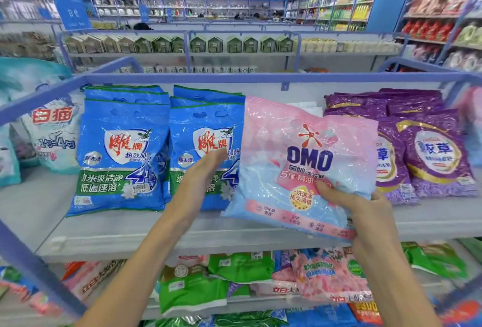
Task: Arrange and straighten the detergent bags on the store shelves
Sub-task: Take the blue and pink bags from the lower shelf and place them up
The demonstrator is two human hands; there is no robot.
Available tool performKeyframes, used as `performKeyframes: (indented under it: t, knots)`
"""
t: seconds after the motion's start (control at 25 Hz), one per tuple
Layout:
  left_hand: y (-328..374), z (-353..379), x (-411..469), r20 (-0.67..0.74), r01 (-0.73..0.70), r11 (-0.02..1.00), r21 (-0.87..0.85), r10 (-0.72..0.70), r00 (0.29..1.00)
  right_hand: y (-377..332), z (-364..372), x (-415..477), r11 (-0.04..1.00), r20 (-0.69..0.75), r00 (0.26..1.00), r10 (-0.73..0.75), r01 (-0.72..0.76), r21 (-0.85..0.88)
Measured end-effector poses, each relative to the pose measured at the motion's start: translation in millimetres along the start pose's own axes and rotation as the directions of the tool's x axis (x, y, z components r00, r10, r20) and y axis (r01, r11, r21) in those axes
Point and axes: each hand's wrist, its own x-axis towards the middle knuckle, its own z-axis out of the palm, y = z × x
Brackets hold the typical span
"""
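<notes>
A pink and light-blue OMO detergent bag (300, 162) is tilted above the grey top shelf (52, 212), between the blue and the purple bags. My right hand (365, 212) grips its lower right corner, thumb on the front. With straight fingers, my left hand (200, 183) reaches to the bag's left edge, in front of a blue detergent bag (206, 144). A second stack of blue bags (120, 149) lies further left. Purple lavender bags (433, 154) lie overlapping on the right.
A white and teal bag (52, 133) stands at the shelf's far left. The lower shelf holds a jumble of green bags (193, 290) and pink bags (328, 274). A blue metal rail (234, 78) runs along the shelf back. More aisles stand behind.
</notes>
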Motion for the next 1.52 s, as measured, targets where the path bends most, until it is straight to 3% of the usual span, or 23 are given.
performKeyframes:
  t: [0.04, 0.08, 0.2, 0.32, 0.44, 0.52, 0.64, 0.8, 0.88, 1.04, 1.16, 1.4, 1.52]
  knots:
    - [3, 8, -9, 0.064, -0.003, 0.992, -0.129, 0.011, 0.998, -1, 0, -3, 1.0, 0.001, 1.0, 0.006, -0.006, 0.007]
    - [6, 17, -17, 0.134, -0.027, 0.988, -0.153, 0.048, 0.99, -3, 0, -6, 1.0, 0.0, 1.0, 0.013, -0.013, 0.015]
    - [11, 42, -29, 0.179, -0.09, 0.994, -0.062, 0.1, 0.979, -7, -6, -18, 0.999, 0.025, 0.999, 0.037, -0.037, 0.012]
    - [13, 58, -16, 0.183, -0.214, 0.973, -0.088, 0.227, 0.957, -24, -16, -28, 0.998, 0.102, 0.993, 0.064, -0.061, -0.029]
    - [12, 82, -12, 0.264, -0.164, 0.975, -0.151, 0.2, 0.944, -47, -43, -27, 0.994, 0.146, 0.984, 0.103, -0.107, 0.023]
    - [10, 113, -14, 0.373, -0.123, 0.973, -0.194, 0.189, 0.908, -61, -72, -27, 0.985, 0.083, 0.989, 0.124, -0.133, 0.111]
    - [6, 168, -17, 0.512, -0.01, 0.974, -0.227, 0.128, 0.85, -74, -127, -30, 0.992, -0.12, 0.991, 0.051, -0.036, 0.124]
    - [16, 254, -23, 0.711, -0.012, 0.992, -0.127, 0.1, 0.696, -100, -211, -47, 0.993, -0.223, 0.974, -0.041, 0.065, 0.102]
    - [19, 300, -30, 0.686, -0.005, 0.984, -0.176, 0.126, 0.716, -113, -252, -58, 0.994, -0.211, 0.976, -0.051, 0.071, 0.088]
    - [25, 388, -45, 0.651, 0.006, 0.96, -0.281, 0.186, 0.736, -136, -331, -82, 0.991, -0.135, 0.989, -0.066, 0.049, -0.127]
    - [32, 443, -45, 0.67, 0.021, 0.957, -0.29, 0.188, 0.718, -149, -382, -89, 0.968, -0.2, 0.976, -0.083, 0.031, -0.25]
    - [39, 554, -23, 0.67, 0.041, 0.956, -0.289, 0.172, 0.722, -173, -485, -50, 0.971, -0.272, 0.955, -0.119, 0.056, -0.231]
    - [43, 617, -3, 0.625, 0.052, 0.955, -0.293, 0.15, 0.766, -179, -545, -15, 0.975, -0.286, 0.952, -0.109, 0.046, -0.218]
